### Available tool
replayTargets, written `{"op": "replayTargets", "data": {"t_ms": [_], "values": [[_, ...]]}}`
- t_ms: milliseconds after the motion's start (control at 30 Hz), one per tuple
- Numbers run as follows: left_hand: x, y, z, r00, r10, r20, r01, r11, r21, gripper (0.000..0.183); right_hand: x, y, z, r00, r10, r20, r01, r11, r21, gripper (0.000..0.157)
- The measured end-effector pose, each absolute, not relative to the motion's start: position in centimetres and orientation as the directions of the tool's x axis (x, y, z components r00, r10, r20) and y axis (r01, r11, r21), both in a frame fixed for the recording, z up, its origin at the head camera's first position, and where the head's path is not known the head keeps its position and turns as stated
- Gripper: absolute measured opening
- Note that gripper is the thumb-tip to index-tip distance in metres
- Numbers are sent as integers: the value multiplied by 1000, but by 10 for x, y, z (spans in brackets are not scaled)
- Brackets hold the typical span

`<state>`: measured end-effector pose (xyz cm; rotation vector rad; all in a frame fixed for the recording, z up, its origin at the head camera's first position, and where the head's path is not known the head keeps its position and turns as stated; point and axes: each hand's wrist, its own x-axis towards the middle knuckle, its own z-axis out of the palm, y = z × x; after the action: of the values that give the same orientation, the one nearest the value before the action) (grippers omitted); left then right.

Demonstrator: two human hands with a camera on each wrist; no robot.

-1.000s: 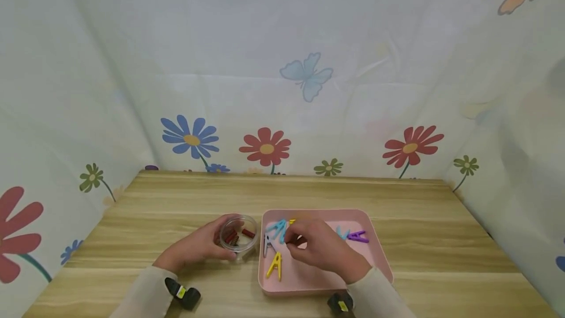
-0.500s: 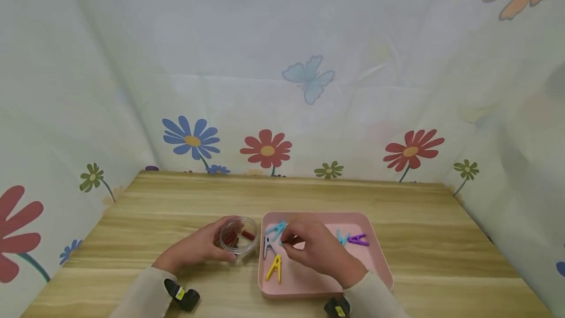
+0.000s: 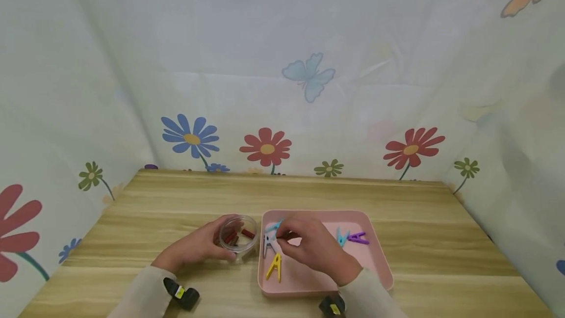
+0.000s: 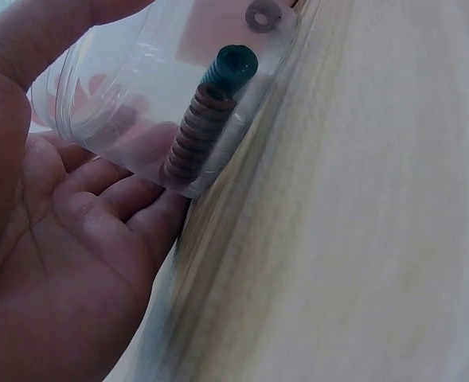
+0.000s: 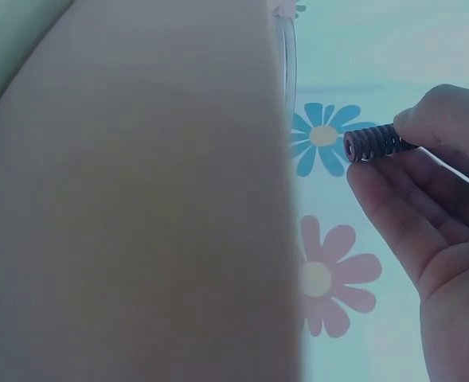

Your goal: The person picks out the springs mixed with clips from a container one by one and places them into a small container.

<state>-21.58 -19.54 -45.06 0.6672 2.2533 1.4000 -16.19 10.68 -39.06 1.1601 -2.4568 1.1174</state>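
Note:
My left hand point(image 3: 198, 247) curls round a clear plastic jar point(image 3: 240, 250) on the table, left of the pink tray point(image 3: 324, 292). Inside the jar lie several coil springs; the left wrist view shows a reddish-brown spring point(image 4: 196, 135) and a green spring point(image 4: 234, 65) through the wall. Above the tray's left part, my right hand point(image 3: 311, 247) pinches a dark reddish coil spring point(image 5: 373, 144) between thumb and fingertips, its free end sticking out. Under and beside that hand are a partly covered blue clothespin point(image 3: 273, 225), a grey clothespin point(image 3: 267, 244) and a yellow clothespin point(image 3: 274, 267).
A light blue clothespin point(image 3: 342, 237) and a purple clothespin point(image 3: 358, 238) lie in the tray's right half. Wood-grain table point(image 3: 176, 198) surrounds tray and jar. A flower-printed curtain point(image 3: 353, 112) closes off the back and sides.
My right hand has shifted slightly left across the tray, toward the jar, and now covers more of the blue clothespin. The left hand and the jar have stayed in place.

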Motion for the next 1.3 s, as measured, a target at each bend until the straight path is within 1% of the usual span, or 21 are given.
{"op": "replayTargets", "data": {"t_ms": [133,367,833,1067,1167,1300], "values": [[-217,-195,-453,-793,603,-86,183,371,911,88,-163,105,-389,-664,-576,477,-738,401,-543,9],[-220,-192,-451,-801,594,-67,210,385,899,84,-167,100,-383,-652,-573,497,-751,399,-526,8],[-219,-193,-449,-787,614,-68,209,369,906,84,-171,85,-376,-635,-561,532,-766,367,-527,7],[-217,-196,-452,-799,595,-91,198,404,893,85,-166,84,-378,-640,-561,525,-756,340,-559,8],[-217,-197,-454,-798,595,-90,191,392,900,85,-164,82,-378,-643,-546,537,-755,335,-563,9],[-217,-198,-456,-797,596,-94,173,375,911,85,-162,79,-374,-686,-508,522,-713,321,-624,9]]}}
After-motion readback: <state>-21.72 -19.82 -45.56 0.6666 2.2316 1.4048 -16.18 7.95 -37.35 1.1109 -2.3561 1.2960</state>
